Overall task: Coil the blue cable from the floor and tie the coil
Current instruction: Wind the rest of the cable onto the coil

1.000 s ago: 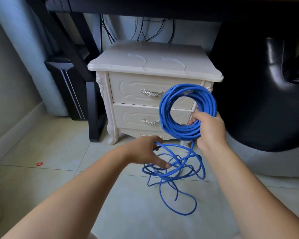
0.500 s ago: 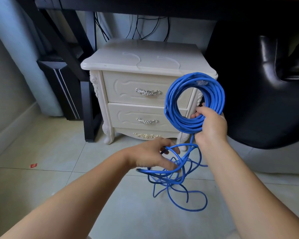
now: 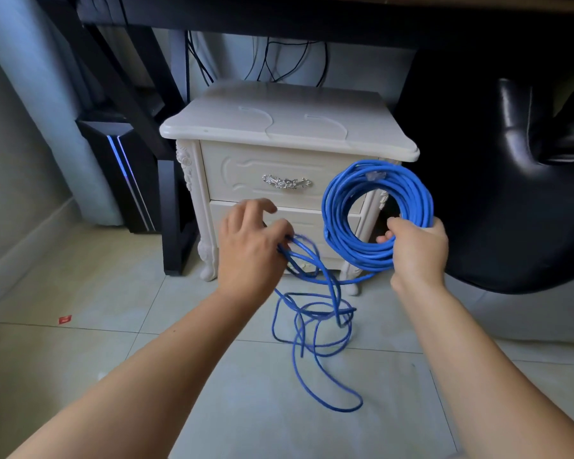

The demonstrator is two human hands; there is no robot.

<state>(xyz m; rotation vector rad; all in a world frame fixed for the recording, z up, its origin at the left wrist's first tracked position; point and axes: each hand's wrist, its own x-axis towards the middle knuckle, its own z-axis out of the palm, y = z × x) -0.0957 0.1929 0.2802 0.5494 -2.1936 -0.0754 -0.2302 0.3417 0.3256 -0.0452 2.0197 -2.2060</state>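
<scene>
Left hand [image 3: 252, 250] pinches loose cable [image 3: 312, 313] strands; the rest lies tangled on the floor [image 3: 80, 359] at its five o'clock. The cable looks light, springy and tangle-prone. Right hand [image 3: 418, 253] wraps the coil [image 3: 333, 210] at five o'clock, the best place to hold it.

Home office/bedroom corner, white nightstand [image 3: 289, 134] under dark desk [image 3: 279, 14], PC tower [image 3: 126, 173], tiled floor [image 3: 80, 293]

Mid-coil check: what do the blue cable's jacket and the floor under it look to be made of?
Blue cable: smooth jacket, probably plastic, with a faint sheen, and it bends easily into loose loops. Floor: pale glossy tile, likely ceramic, with grout lines and soft reflections.
</scene>
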